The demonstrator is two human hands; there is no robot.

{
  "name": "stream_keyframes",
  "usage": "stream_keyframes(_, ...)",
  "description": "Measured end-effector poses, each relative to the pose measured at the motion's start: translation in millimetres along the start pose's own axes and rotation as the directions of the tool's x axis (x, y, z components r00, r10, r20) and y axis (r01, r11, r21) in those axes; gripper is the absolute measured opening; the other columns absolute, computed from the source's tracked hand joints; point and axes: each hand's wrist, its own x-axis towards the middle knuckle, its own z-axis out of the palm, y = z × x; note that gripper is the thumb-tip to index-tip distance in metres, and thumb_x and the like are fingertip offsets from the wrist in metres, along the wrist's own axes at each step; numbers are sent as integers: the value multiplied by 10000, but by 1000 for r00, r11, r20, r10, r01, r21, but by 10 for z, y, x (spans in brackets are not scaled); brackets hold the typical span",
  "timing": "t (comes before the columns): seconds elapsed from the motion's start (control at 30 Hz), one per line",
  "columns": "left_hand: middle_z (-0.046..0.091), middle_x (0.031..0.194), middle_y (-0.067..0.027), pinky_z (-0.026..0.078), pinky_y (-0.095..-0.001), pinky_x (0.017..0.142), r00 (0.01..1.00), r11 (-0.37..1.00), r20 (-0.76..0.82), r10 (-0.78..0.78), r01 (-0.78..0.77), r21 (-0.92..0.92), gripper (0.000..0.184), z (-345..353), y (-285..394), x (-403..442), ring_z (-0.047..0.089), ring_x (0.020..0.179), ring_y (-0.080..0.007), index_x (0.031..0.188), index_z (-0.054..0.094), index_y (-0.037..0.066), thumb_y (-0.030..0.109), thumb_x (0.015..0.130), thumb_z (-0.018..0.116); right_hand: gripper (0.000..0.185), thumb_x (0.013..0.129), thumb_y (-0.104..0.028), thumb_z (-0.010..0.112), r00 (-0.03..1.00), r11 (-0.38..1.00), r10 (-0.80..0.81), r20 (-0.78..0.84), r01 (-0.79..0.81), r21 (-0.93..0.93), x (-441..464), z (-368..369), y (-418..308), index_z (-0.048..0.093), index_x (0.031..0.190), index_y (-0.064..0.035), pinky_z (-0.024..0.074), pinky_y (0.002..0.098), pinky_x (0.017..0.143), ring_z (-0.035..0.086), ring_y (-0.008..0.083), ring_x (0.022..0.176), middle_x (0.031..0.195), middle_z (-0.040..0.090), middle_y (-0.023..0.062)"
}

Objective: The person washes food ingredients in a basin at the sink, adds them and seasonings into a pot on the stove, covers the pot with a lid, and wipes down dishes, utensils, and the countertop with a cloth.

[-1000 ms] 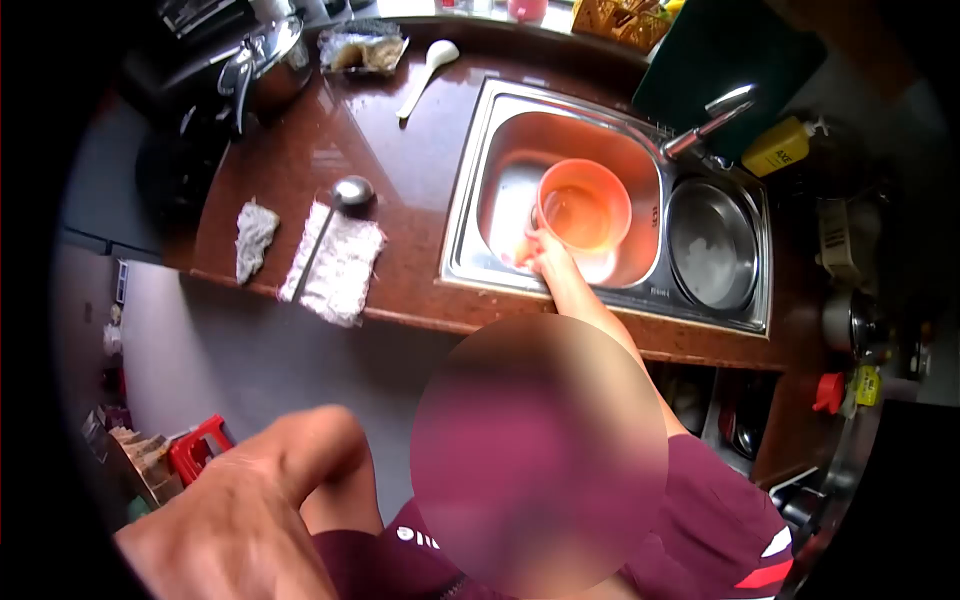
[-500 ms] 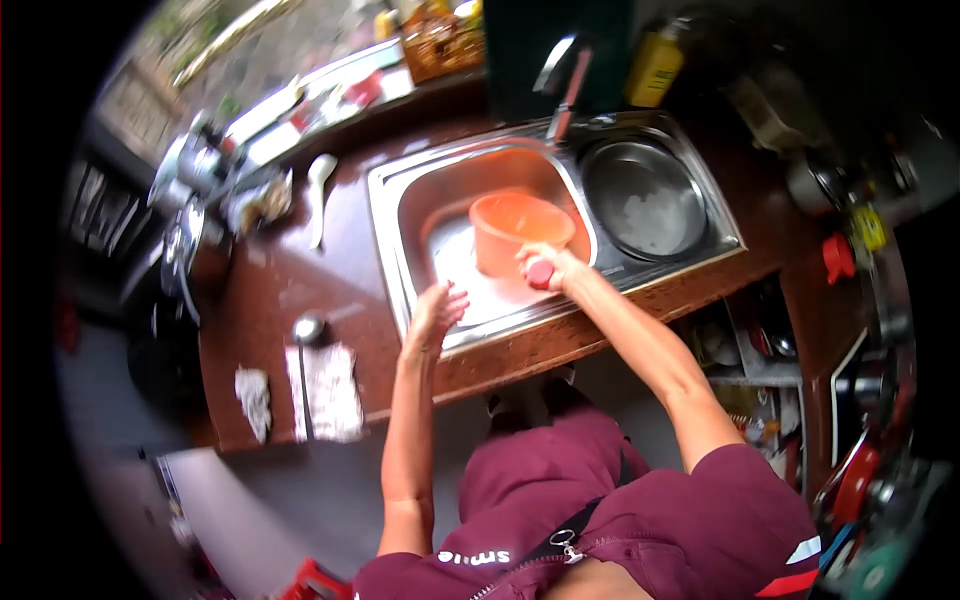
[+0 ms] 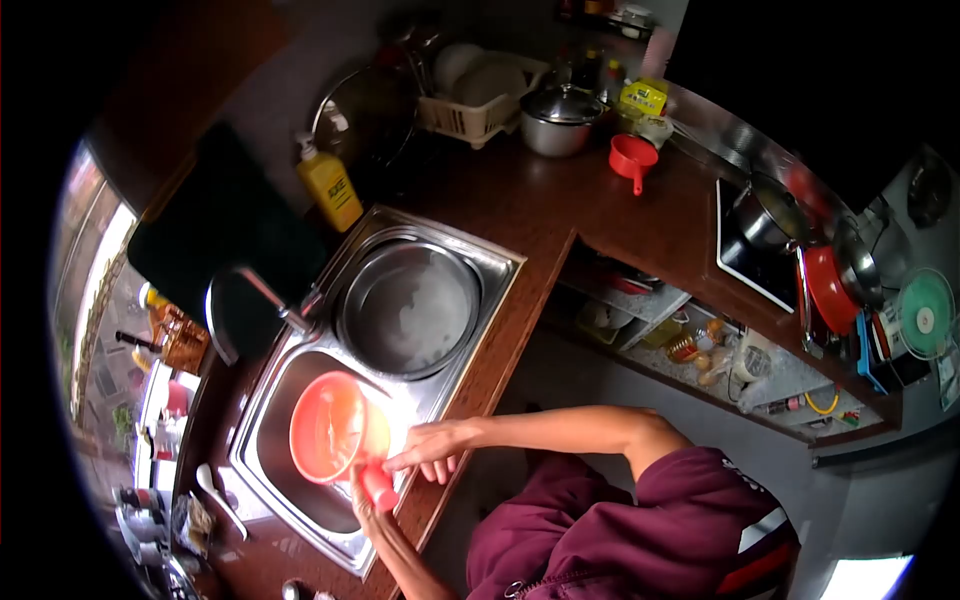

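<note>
An orange-red water dipper (image 3: 325, 430) is over the left bowl of the steel sink (image 3: 265, 405), its mouth tipped towards me and its handle pointing to the counter's front edge. My left hand (image 3: 371, 512) is closed around that handle, partly hidden by it. Right beside it, my right hand (image 3: 436, 446) has its fingers apart and drooping. One fingertip reaches the handle, and whether it touches is unclear. A round metal pan (image 3: 360, 325) with cloudy whitish liquid fills the other sink bowl. The curved faucet (image 3: 262, 290) stands behind.
A yellow pump bottle (image 3: 330, 187) stands behind the sink. Further right are a dish rack (image 3: 465, 122), a lidded pot (image 3: 560, 125), a red small pan (image 3: 632, 155) and a stove (image 3: 745, 255). A white spoon (image 3: 222, 503) lies left of the sink. Open shelves (image 3: 640, 325) are below.
My view has swung to the right. The dipper's handle has passed from my right hand to my left. My right hand has loosened and stays close by.
</note>
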Motion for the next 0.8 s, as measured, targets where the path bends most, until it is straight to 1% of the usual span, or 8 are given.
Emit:
stream_keyframes(0.07,545,809,-89,470,-251,578,983,977,141,-121,143,-160,198,-363,76,197,518,664,-145,895,540,9,182,818,596,401,837,-374,572,971,988,-148,-187,154,18,-132,-647,316,607,943,11,500,255,461,616,155,573,698,619,113)
stream_keyframes(0.13,512,771,-66,442,-233,543,975,969,173,-142,172,-176,202,-306,14,236,478,626,-118,890,515,-2,178,828,584,226,797,-235,620,732,915,-377,-567,389,-105,-574,-1458,511,639,745,-15,450,242,425,566,105,527,593,583,45)
stream_keyframes(0.17,490,755,-55,426,-228,525,986,977,134,-101,124,-174,204,-303,-34,269,457,611,-109,890,504,-7,176,835,575,199,834,-218,578,577,874,-485,-657,307,-377,-947,-1881,544,626,785,-31,494,255,487,570,109,539,663,607,37)
stream_keyframes(0.23,478,797,-56,424,-228,548,969,959,227,-97,153,-240,254,-249,-107,295,450,625,-107,989,465,-24,149,835,569,141,793,-167,595,281,854,-520,-807,210,-477,-1401,-2863,1002,616,745,-36,486,252,472,542,86,533,621,573,10)
stream_keyframes(0.4,463,790,-48,401,-229,528,995,978,75,64,-47,-205,222,-241,-212,341,431,603,-104,966,463,-15,164,856,535,100,733,-184,588,-283,913,-311,-907,-355,-203,-2648,-4591,1480,629,716,-94,486,342,631,620,238,664,716,628,88)
stream_keyframes(0.5,460,787,-47,397,-230,525,995,978,-19,95,-97,-183,216,-125,-301,352,426,599,-105,965,461,-12,164,859,528,198,744,-151,587,-436,859,-228,-871,-510,30,-3022,-5214,1338,600,926,-74,479,401,735,593,302,852,961,590,152)
stream_keyframes(0.7,453,781,-44,389,-233,519,982,981,-158,104,-127,-144,203,100,-420,374,417,592,-106,964,458,-6,163,866,515,420,742,-126,628,-396,638,-361,-844,-765,86,-3202,-6149,1337,459,1122,-71,467,426,831,483,360,1012,1101,454,134)
stream_keyframes(0.8,449,779,-43,385,-234,516,976,985,-197,96,-121,-122,197,144,-451,385,413,588,-107,963,457,-3,163,870,508,377,788,-174,581,-260,526,-306,-916,-848,65,-3219,-6464,1488,458,1128,-67,464,402,843,470,354,1068,1155,459,130)
